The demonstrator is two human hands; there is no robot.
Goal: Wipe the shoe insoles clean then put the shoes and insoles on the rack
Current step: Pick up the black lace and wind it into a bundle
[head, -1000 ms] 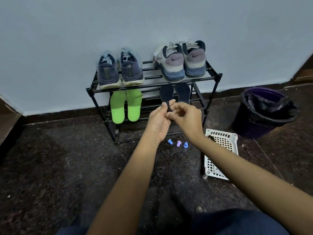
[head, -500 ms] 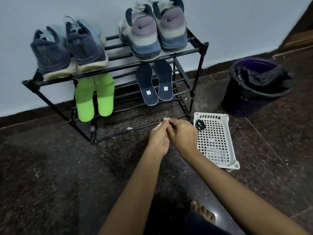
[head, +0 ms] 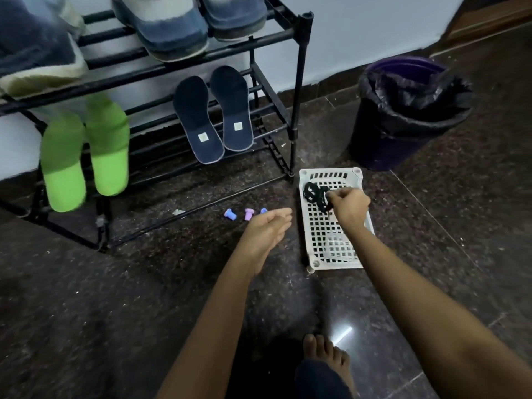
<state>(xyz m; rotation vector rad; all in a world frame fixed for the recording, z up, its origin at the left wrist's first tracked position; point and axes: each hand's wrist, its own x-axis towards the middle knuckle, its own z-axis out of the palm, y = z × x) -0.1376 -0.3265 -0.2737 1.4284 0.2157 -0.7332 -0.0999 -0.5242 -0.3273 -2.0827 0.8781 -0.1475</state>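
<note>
Since 0.5 s ago right hand (head: 349,207) had parted from left hand (head: 267,230) (relaxed, empty) & pinched black cord (head: 315,195) over basket (head: 328,171), centre-right. Shoes (head: 172,27) & insoles (head: 213,113) sat on rack (head: 299,82), upper left; task prob. done.

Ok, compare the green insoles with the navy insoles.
The green insoles are bright and plain; the navy insoles are dark, each with a pale square label near the heel. The green pair sits left, the navy pair right. Both pairs lie side by side on the lower tier of the rack.
</note>
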